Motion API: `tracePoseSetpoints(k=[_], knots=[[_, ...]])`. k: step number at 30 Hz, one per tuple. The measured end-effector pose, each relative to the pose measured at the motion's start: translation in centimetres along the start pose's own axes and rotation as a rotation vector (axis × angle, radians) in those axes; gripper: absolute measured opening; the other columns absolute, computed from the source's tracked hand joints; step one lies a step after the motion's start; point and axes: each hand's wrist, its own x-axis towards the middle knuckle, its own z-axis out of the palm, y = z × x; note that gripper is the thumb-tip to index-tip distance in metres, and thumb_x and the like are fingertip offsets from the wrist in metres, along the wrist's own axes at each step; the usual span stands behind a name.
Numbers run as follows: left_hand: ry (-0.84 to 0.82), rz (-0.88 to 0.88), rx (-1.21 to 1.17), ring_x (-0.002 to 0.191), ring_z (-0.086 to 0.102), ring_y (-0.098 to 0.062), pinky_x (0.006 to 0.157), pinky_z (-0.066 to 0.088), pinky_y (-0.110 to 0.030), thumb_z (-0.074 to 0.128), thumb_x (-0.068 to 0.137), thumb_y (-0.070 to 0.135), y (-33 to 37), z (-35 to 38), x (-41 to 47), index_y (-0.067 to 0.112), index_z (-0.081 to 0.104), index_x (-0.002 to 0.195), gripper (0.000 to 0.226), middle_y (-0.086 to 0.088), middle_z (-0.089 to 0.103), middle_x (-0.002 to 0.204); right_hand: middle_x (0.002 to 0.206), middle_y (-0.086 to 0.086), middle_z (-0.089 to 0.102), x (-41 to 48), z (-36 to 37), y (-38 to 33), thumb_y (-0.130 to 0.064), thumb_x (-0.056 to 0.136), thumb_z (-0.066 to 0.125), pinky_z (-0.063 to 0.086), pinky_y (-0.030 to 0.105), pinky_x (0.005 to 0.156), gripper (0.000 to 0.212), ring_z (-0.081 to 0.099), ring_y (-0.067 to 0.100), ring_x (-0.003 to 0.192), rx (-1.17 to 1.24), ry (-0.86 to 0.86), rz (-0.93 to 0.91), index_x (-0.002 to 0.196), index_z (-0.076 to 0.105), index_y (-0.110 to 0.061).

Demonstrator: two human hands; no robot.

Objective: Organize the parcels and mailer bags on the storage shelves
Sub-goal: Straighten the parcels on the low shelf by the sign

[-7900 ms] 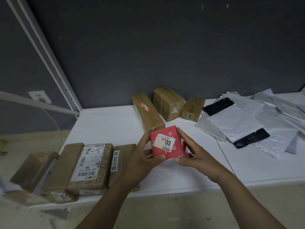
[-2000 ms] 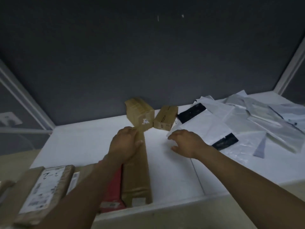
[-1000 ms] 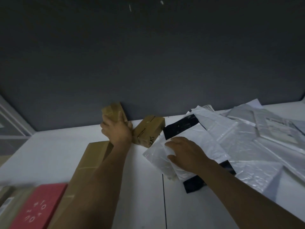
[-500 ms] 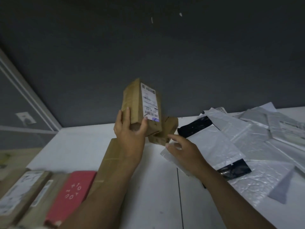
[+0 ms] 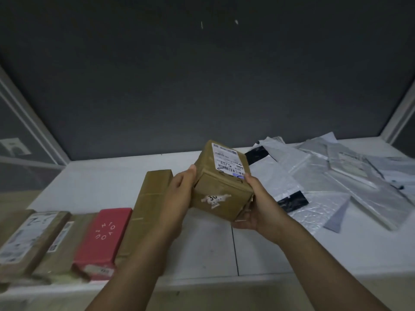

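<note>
Both hands grip 1 brown taped parcel (image 5: 221, 189) held above the white shelf (image 5: 94, 180): the left hand (image 5: 179, 196) curls around its left side, and the right hand (image 5: 258, 205) cups its right side and underside. A long brown parcel (image 5: 150, 205) and a red box (image 5: 103, 236) lie left of the left hand, and grey mailer bags (image 5: 318, 176) spread right of the right hand.
</note>
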Motion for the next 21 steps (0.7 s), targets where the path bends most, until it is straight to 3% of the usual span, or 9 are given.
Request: tracePoseSetpoints(k=[3,4,7,11,14,16,18,19,21], knots=[[-0.126,-0.084,0.013,0.101,0.068,-0.012,0.089,0.054,-0.040,0.043,0.065,0.091,0.1,-1.1,-0.2,0.042,0.059,0.120,0.075,0.011,0.070,0.112,0.109,0.010,0.072,-1.1,-0.5,0.1,-0.075,0.081,0.042,0.055,0.039,0.067,0.060,0.070,0.030,0.088,-0.106,-0.037,0.037,0.111,0.068,-0.031],[-0.166,-0.105,0.014,0.101,0.068,-0.013,0.089,0.054,-0.041,0.043,0.065,0.090,0.2,-1.4,-0.4,0.043,0.059,0.121,0.075,0.010,0.070,0.112,0.109,0.010,0.071,-1.4,-0.5,0.2,-0.076,0.081,0.039,0.055,0.039,0.068,0.061,0.070,0.031,0.089,-0.142,-0.051,0.046,0.112,0.068,-0.031],[-0.265,-0.195,0.017,0.104,0.066,-0.015,0.092,0.052,-0.041,0.041,0.086,0.072,0.5,-2.3,-1.3,0.036,0.064,0.117,0.053,0.009,0.071,0.109,0.105,0.006,0.072,-2.2,0.0,0.2,-0.074,0.085,0.034,0.057,0.040,0.069,0.055,0.070,0.029,0.092,-0.268,-0.039,0.018,0.114,0.064,-0.037],[-0.279,-0.235,0.037,0.099,0.068,-0.017,0.088,0.056,-0.038,0.054,0.092,0.050,-1.0,-2.9,-1.9,0.026,0.063,0.118,0.037,0.005,0.072,0.109,0.109,-0.004,0.067,-3.1,1.2,0.4,-0.071,0.090,0.027,0.058,0.033,0.068,0.049,0.067,0.019,0.094,-0.491,-0.025,-0.071,0.126,0.049,-0.046],[-0.198,-0.226,0.052,0.101,0.067,-0.020,0.089,0.056,-0.042,0.055,0.096,0.036,-2.6,-3.2,-1.7,0.021,0.054,0.128,0.036,-0.001,0.067,0.118,0.129,-0.018,0.052,-3.3,1.8,1.1,-0.068,0.083,0.041,0.056,0.027,0.076,0.055,0.057,0.010,0.109,-0.553,-0.107,-0.176,0.136,0.031,-0.055],[-0.204,-0.203,0.058,0.107,0.064,-0.019,0.093,0.054,-0.044,0.058,0.095,0.033,-3.5,-3.8,-1.6,0.024,0.050,0.132,0.040,-0.001,0.063,0.126,0.127,-0.025,0.044,-3.4,1.9,1.9,-0.051,0.082,0.060,0.049,0.012,0.076,0.057,0.051,-0.001,0.111,-0.576,-0.133,-0.265,0.130,0.029,-0.058],[-0.257,-0.141,0.114,0.118,0.057,-0.016,0.097,0.052,-0.041,0.065,0.091,0.024,-3.9,-4.5,-1.8,0.030,0.040,0.138,0.054,0.002,0.055,0.136,0.134,-0.026,0.040,-3.0,1.7,3.0,-0.034,0.080,0.074,0.044,0.004,0.078,0.071,0.045,-0.010,0.117,-0.616,-0.138,-0.352,0.127,0.027,-0.059],[-0.282,-0.097,0.170,0.122,0.053,-0.014,0.095,0.053,-0.035,0.069,0.087,0.019,-3.9,-4.8,-2.1,0.030,0.033,0.143,0.067,0.004,0.051,0.139,0.138,-0.025,0.038,-2.8,1.5,3.4,-0.030,0.078,0.078,0.043,0.004,0.081,0.079,0.043,-0.010,0.121,-0.616,-0.148,-0.368,0.131,0.025,-0.058],[-0.282,0.013,0.277,0.114,0.054,-0.006,0.076,0.053,-0.013,0.075,0.081,0.011,-3.7,-5.0,-2.7,0.026,0.026,0.146,0.083,0.006,0.051,0.138,0.137,-0.028,0.040,-2.7,1.1,3.9,-0.021,0.078,0.079,0.046,0.007,0.081,0.088,0.045,-0.014,0.119,-0.547,-0.181,-0.366,0.137,0.023,-0.053]])
